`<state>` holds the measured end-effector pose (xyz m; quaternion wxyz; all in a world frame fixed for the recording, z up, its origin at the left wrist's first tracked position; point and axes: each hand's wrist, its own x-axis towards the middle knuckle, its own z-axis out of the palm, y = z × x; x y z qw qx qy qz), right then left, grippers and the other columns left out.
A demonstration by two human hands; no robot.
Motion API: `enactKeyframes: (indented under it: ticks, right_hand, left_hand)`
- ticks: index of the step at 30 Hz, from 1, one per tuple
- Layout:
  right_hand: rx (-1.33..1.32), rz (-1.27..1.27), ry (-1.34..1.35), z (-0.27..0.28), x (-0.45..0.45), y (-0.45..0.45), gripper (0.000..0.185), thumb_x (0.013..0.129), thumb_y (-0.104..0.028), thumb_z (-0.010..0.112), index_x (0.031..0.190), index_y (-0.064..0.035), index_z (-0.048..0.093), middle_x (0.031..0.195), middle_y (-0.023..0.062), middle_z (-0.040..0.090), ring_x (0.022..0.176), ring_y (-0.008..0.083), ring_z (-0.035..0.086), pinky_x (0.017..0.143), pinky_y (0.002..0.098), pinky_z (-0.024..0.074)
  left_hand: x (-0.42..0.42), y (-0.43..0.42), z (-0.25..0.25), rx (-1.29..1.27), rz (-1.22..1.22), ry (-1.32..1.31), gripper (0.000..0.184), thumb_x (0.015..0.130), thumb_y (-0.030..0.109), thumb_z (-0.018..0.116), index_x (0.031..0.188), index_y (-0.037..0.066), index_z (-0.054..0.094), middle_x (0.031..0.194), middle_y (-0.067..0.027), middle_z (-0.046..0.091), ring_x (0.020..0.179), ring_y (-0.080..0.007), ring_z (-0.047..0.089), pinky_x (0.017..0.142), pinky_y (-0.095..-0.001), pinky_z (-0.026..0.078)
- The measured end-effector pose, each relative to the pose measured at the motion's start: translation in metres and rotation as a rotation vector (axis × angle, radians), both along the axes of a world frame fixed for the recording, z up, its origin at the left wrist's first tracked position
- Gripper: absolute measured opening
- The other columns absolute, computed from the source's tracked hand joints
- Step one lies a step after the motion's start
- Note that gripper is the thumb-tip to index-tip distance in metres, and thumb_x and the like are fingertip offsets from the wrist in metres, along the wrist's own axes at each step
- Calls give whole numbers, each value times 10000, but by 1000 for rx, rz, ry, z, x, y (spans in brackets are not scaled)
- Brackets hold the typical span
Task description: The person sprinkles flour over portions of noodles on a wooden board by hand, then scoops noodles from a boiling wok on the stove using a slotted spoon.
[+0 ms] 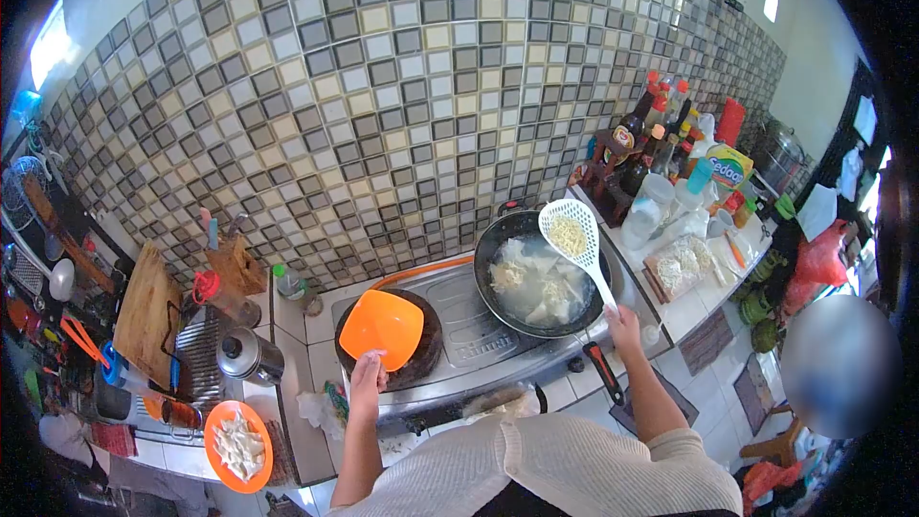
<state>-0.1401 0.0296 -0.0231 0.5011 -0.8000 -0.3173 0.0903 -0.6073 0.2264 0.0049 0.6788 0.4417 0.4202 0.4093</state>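
Note:
My right hand (624, 327) grips the handle of a white slotted ladle (598, 278), whose bowl is over the back right part of a dark pan (488, 302). Small pale yellowish pieces (568, 236) lie in the ladle. Pale folded pieces (546, 292) sit in cloudy liquid inside the pan, which rests on the right side of the stove. On the left, my left hand (368, 385) holds an orange square bowl (381, 327) by its near edge, above the dark left burner (426, 349). No contents show in the bowl.
An orange plate (261, 474) of white folded pieces stands at the lower left, near a metal pot (251, 357) and a wooden board (144, 321). Several bottles (637, 124) and a yellow packet (730, 167) crowd the right counter. The pan's handle (603, 373) points toward my body.

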Motion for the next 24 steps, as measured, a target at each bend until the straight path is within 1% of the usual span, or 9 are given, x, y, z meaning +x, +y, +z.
enactKeyframes:
  ticks: [3, 5, 6, 8, 9, 11, 15, 17, 24]
  right_hand:
    - [-147, 43, -12, 4, 2, 0, 337, 870, -321, 608, 760, -3, 583, 608, -24, 454, 600, 68, 401, 529, 278, 341]
    - [-208, 50, 36, 7, 3, 0, 366, 862, -352, 604, 761, 0, 588, 599, 25, 513, 577, 129, 474, 547, 318, 378]
    - [-208, 50, 37, 8, 4, 1, 366, 862, -352, 604, 761, 0, 588, 599, 25, 513, 577, 129, 474, 547, 318, 378]
    - [-364, 71, -90, 11, 7, 4, 414, 846, -412, 594, 790, -2, 604, 640, 118, 582, 614, 253, 569, 594, 385, 416]
    - [-363, 71, -89, 12, 9, 7, 414, 846, -412, 594, 790, -2, 604, 640, 118, 582, 614, 253, 569, 594, 385, 416]
    - [-547, 76, -51, 18, 11, 10, 438, 835, -455, 574, 881, -24, 637, 821, 190, 649, 808, 355, 631, 711, 433, 464]
    - [-559, 57, -101, 12, 15, 18, 463, 828, -466, 581, 844, -6, 628, 760, 193, 628, 749, 343, 625, 678, 442, 452]
    - [-610, 65, -65, 20, 12, 22, 453, 832, -475, 554, 911, -39, 646, 879, 200, 651, 873, 378, 620, 762, 447, 470]
    - [-597, 129, -134, 10, 19, 41, 471, 832, -483, 549, 918, -31, 648, 869, 210, 646, 874, 383, 620, 760, 455, 469]
  left_hand:
    - [0, 0, 0, -6, 5, 11, 188, 967, 231, 453, 1029, 83, 551, 630, 52, 367, 550, -45, 332, 485, -197, 250]
    - [0, -1, 2, -10, 4, 12, 186, 966, 230, 453, 1030, 85, 551, 630, 53, 367, 552, -44, 334, 487, -196, 250]
    - [1, -1, 4, -15, -4, 4, 186, 967, 229, 452, 1031, 86, 551, 631, 54, 366, 552, -43, 333, 487, -197, 250]
    - [2, -1, 7, -19, -12, -3, 185, 968, 229, 450, 1032, 87, 550, 632, 54, 365, 552, -41, 333, 486, -197, 250]
    - [2, 0, 8, -16, -20, 7, 186, 968, 227, 449, 1033, 85, 550, 634, 54, 364, 551, -40, 330, 484, -197, 247]
    - [2, 0, 7, -12, -31, 16, 186, 968, 225, 448, 1034, 83, 549, 635, 54, 363, 549, -38, 327, 481, -196, 244]
    - [2, 2, 6, -1, -37, 10, 181, 970, 219, 446, 1027, 79, 546, 637, 53, 361, 543, -36, 316, 475, -192, 232]
    - [3, 2, 6, 4, -31, 6, 179, 970, 217, 446, 1024, 79, 546, 636, 52, 359, 541, -36, 314, 473, -192, 229]
    - [4, 2, 4, 9, -40, 4, 178, 972, 216, 448, 1016, 78, 551, 622, 54, 345, 528, -42, 299, 471, -203, 223]
